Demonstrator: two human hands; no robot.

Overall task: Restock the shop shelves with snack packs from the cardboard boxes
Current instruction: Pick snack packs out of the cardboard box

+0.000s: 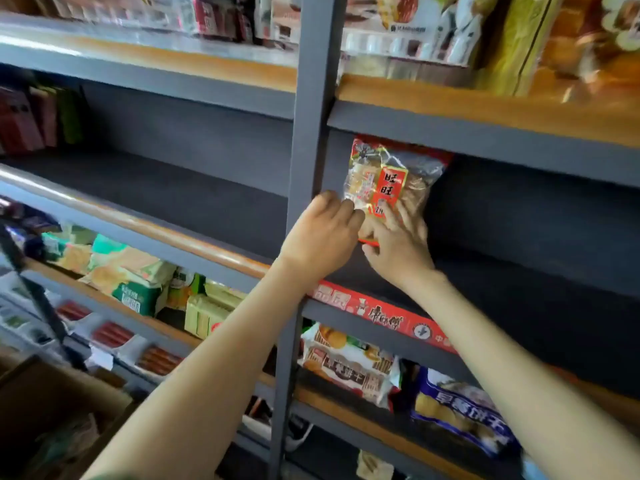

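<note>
Near the centre of the head view, a red-and-clear snack pack point(388, 181) stands upright on the dark shelf point(519, 271), just right of the grey upright post point(308, 133). Both hands meet at its lower edge: the left hand point(322, 237) curls its fingers against the pack's lower left corner, the right hand point(398, 244) pinches its bottom. At lower left sits a cardboard box point(52, 410).

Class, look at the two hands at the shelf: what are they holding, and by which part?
Both hands, left hand and right hand, hold the red snack pack by its lower end, standing it upright on the shelf.
</note>
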